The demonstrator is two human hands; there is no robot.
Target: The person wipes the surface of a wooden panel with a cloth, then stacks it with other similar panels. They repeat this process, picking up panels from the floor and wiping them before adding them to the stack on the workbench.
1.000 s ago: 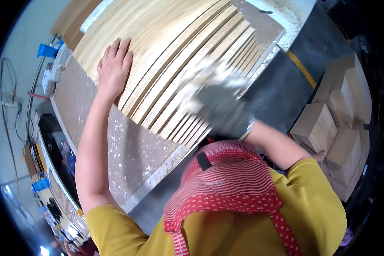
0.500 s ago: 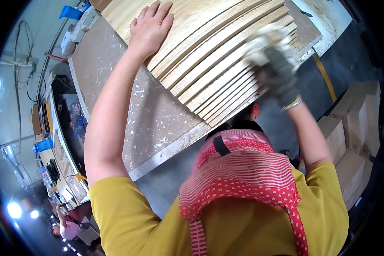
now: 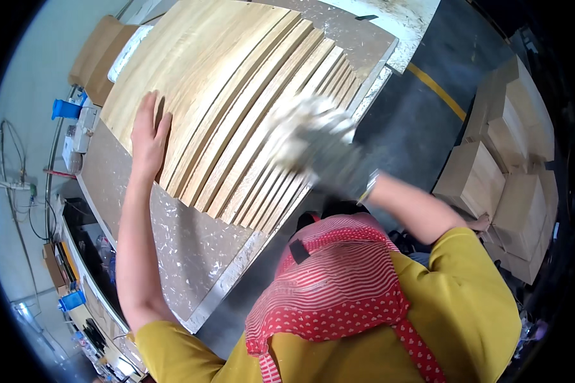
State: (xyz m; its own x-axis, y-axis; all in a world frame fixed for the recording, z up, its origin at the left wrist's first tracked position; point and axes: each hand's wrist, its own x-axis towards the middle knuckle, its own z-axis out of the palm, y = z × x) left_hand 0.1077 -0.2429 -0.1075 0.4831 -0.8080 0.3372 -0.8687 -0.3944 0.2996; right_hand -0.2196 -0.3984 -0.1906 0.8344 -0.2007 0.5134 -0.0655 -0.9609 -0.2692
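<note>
Several pale wooden boards (image 3: 201, 70) lie stacked in a stepped fan, their edges showing one below another. My bare left hand (image 3: 149, 143) rests flat on the top board near its left side, fingers stretched and somewhat apart. Over the stepped edges on the near right is my right hand (image 3: 322, 150), in a grey and whitish work glove. Motion smears its fingers, so whether it grips anything does not show. The glove covers part of the lower boards' edges.
The boards sit on a worktable (image 3: 99, 159) dusted with pale flakes, with a metal-coloured edge. Cardboard boxes (image 3: 469, 175) are piled on the floor at right, past a yellow floor line (image 3: 437, 91). A cluttered bench (image 3: 102, 300) runs along the left.
My view has shifted, so the boards appear further left and lower. The gloved right hand has swept left over the stepped edges. My left hand stays on the top board.
</note>
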